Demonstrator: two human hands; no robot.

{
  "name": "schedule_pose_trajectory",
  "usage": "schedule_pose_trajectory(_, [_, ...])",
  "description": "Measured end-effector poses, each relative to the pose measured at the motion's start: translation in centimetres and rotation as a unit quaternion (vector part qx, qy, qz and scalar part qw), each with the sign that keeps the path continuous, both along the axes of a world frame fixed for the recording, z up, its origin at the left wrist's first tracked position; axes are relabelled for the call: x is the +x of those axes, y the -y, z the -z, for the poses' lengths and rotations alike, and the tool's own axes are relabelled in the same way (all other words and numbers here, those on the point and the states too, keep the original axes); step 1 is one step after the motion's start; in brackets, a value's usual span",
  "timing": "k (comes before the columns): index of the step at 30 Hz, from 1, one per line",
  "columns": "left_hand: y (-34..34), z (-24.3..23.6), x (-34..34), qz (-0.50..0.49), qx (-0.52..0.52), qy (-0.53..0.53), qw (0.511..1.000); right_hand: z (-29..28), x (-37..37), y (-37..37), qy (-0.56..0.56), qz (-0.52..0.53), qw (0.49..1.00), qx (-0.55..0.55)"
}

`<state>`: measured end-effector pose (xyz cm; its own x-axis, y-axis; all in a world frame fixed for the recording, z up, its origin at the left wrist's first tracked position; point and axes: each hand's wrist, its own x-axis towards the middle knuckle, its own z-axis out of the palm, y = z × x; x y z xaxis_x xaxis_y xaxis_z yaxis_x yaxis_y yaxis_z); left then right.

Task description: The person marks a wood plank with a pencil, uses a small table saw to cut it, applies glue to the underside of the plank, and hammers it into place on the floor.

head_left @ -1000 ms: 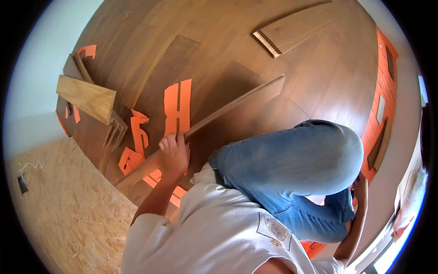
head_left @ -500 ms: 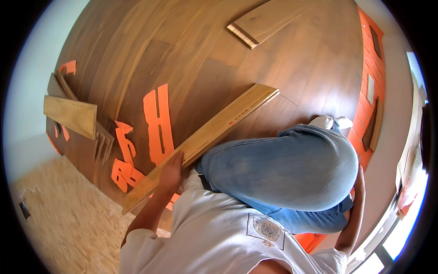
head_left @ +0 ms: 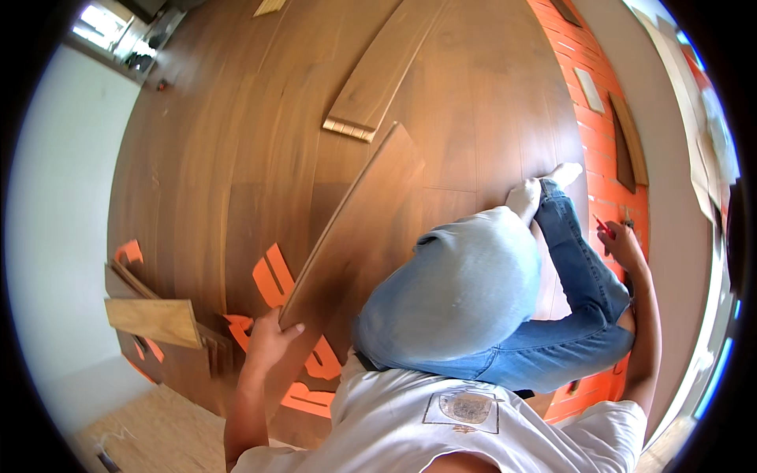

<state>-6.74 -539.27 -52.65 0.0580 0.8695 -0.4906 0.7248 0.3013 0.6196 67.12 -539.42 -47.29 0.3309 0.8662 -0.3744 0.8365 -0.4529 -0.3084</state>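
Note:
My left hand (head_left: 272,343) grips the left edge of a long brown floor plank (head_left: 363,213), thumb on its broad dark face. The plank slants from beside my left arm toward the middle of the finished floor, its dark face toward me. Over at the right, above the orange underlayment (head_left: 593,162), my right hand (head_left: 623,244) is closed on a slim red stick-like tool (head_left: 604,227), perhaps a pencil; its exact kind is too small to tell. My bent legs in jeans lie between the two hands.
Another plank (head_left: 378,71) lies ahead on the floor. A stack of short offcuts (head_left: 154,322) sits by the left wall, with torn orange underlayment pieces (head_left: 272,276) nearby. Wood strips (head_left: 628,142) rest along the right wall. Bare chipboard (head_left: 158,433) shows at lower left.
The plank has been turned over from its pale underside to its dark face. My right hand has come forward from beside my knee, now showing a red tool. My view has shifted.

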Motion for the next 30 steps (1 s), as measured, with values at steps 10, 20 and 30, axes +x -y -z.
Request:
schedule_pose_trajectory(10, [-8.3,-0.7,3.9,-0.026,-0.052,0.047,0.997,-0.9,1.0,2.0,0.040,0.093,0.992,0.077])
schedule_pose_trajectory(20, [-7.5,5.5,2.4,-0.131,-0.075,0.114,0.982,1.1,3.4,2.7,0.121,0.035,0.989,0.083])
schedule_pose_trajectory(30, [-6.3,10.2,-1.2,-0.212,-0.090,0.207,0.951,2.0,3.8,2.4,0.018,0.114,0.992,0.043])
